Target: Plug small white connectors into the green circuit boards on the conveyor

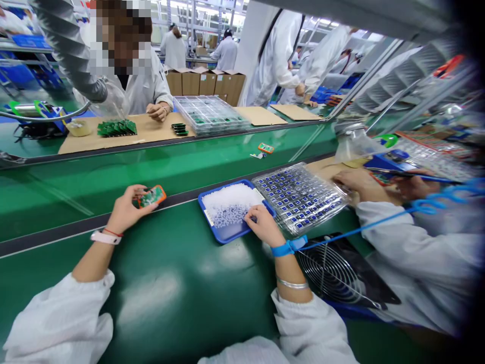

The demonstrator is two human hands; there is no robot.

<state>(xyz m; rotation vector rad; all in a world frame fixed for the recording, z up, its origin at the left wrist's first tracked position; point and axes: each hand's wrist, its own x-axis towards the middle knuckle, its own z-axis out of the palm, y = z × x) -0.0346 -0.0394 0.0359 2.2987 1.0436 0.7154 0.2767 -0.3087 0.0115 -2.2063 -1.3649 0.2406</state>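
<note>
My left hand [127, 210] grips a small green circuit board in an orange frame [151, 196], held up near the edge of the green belt. Over the right rim of a blue tray [224, 237], the fingers of my right hand [263, 225] are pinched together. Whatever they hold, if anything, is too small to make out. Many tiny whitish translucent pieces [229, 202] fill the tray, heaped toward its far side. A blue strap with a coiled cord circles my right wrist.
Clear plastic trays of small blue-and-black parts [299, 197] lie right of the blue tray. A metal fan grille [333, 270] sits beside my right forearm. A co-worker's hands [356, 182] work at the right. Across the green belt [125, 177], another orange-framed board [265, 148] rests on it.
</note>
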